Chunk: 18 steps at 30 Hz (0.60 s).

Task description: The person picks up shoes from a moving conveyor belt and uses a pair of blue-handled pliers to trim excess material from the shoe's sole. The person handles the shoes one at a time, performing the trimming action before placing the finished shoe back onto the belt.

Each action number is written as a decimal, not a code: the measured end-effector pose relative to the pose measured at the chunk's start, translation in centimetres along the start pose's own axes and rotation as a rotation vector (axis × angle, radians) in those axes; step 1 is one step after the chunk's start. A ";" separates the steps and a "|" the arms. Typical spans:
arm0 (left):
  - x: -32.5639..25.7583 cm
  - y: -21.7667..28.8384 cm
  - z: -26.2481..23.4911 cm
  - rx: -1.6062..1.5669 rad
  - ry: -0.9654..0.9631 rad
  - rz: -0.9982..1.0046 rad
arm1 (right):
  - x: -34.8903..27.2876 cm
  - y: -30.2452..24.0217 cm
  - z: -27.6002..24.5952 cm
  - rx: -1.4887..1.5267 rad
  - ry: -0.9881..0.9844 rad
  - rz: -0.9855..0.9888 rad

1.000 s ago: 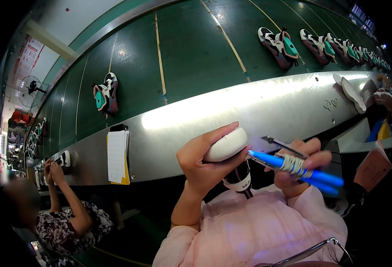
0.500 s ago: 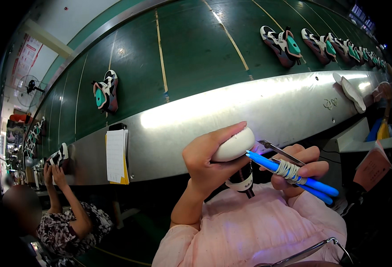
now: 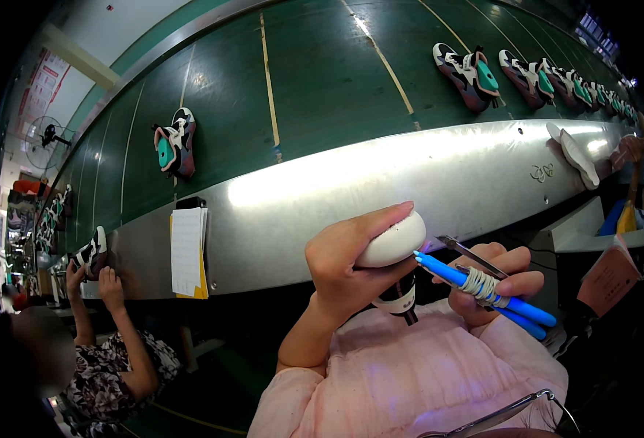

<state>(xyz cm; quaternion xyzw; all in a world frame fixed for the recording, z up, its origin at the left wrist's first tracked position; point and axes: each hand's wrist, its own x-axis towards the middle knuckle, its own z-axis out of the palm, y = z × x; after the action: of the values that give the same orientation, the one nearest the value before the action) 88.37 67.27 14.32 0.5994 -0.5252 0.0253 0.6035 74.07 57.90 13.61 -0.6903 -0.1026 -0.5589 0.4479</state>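
Observation:
My left hand (image 3: 336,259) is closed round a shoe (image 3: 395,242) held in front of my chest. Its rounded white end points up and away from me, and a dark part with a white band hangs below. Most of the shoe is hidden behind my fingers. In my right hand (image 3: 515,266) are blue pens (image 3: 450,273), bound together with pale elastic bands (image 3: 483,286). One pale pen tip lies close beside the white end; whether it touches, I cannot tell. A slim metal tool (image 3: 468,255) with a pointed end also sticks out of that hand.
Beyond the metal ledge (image 3: 293,190) runs a green conveyor belt (image 3: 322,80) carrying shoes, one at left (image 3: 178,144) and several at right (image 3: 468,77). A clipboard with papers (image 3: 188,252), rubber bands (image 3: 542,172) and a white sole-shaped piece (image 3: 579,160) lie on the ledge. A co-worker (image 3: 121,365) handles another shoe at left.
Both my hands have shifted slightly to the right with what they hold. The co-worker's hands have moved apart around their shoe. The view has turned a little.

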 end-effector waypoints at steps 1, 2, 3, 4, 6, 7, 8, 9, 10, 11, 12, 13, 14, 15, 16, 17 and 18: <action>0.0 0.0 -0.1 -0.014 0.004 0.000 | 0.0 0.0 0.1 0.009 -0.011 -0.005; -0.1 0.0 -0.1 -0.028 0.007 0.001 | -0.1 0.2 0.3 0.015 0.003 -0.025; -0.1 -0.1 -0.2 -0.042 0.011 0.001 | -0.3 0.5 0.5 0.021 0.016 -0.044; -0.1 -0.1 -0.2 -0.046 0.010 0.000 | -0.4 0.7 0.7 0.026 0.031 -0.065; -0.1 -0.2 -0.4 -0.051 0.009 -0.004 | -0.2 0.1 0.7 0.000 0.014 -0.018; -0.1 -0.1 -0.4 -0.051 0.003 -0.004 | 0.0 -0.2 0.7 -0.019 0.007 0.005; -0.1 0.0 -0.5 -0.049 -0.003 -0.005 | 0.0 -0.2 0.7 -0.020 0.009 0.001; 0.0 0.1 -0.6 -0.048 -0.008 -0.006 | -0.1 -0.2 0.7 -0.022 0.011 -0.003; -0.1 0.0 -0.7 -0.044 -0.010 -0.004 | -0.1 -0.1 0.7 -0.013 0.011 -0.004; -0.1 0.0 -0.8 -0.040 -0.011 -0.003 | -0.2 0.0 0.9 0.038 0.042 0.007; -0.2 -0.1 -0.9 -0.036 -0.013 -0.002 | -0.2 -0.1 1.2 0.090 0.073 0.018; -0.1 0.0 -0.9 -0.039 -0.019 0.007 | 0.0 -0.4 1.5 0.128 0.104 0.025; 0.0 0.1 -0.9 -0.043 -0.026 0.017 | 0.3 -0.6 1.5 0.115 0.101 0.030; 0.0 0.1 -0.9 -0.047 -0.033 0.027 | 0.8 -1.0 1.6 0.100 0.099 0.036; 0.0 0.1 -0.9 -0.042 -0.031 0.036 | 1.1 -1.2 1.6 0.090 0.098 0.041; 0.1 0.1 -0.7 -0.038 -0.031 0.045 | 1.5 -1.9 1.6 0.029 0.110 0.109; 0.1 0.1 -0.5 -0.037 -0.033 0.056 | 1.8 -2.9 1.6 -0.033 0.125 0.176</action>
<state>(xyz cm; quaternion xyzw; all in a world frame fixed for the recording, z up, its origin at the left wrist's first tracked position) 88.58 67.60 14.59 0.5734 -0.5520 0.0225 0.6049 73.93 60.13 16.67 -0.6679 -0.0040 -0.5608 0.4893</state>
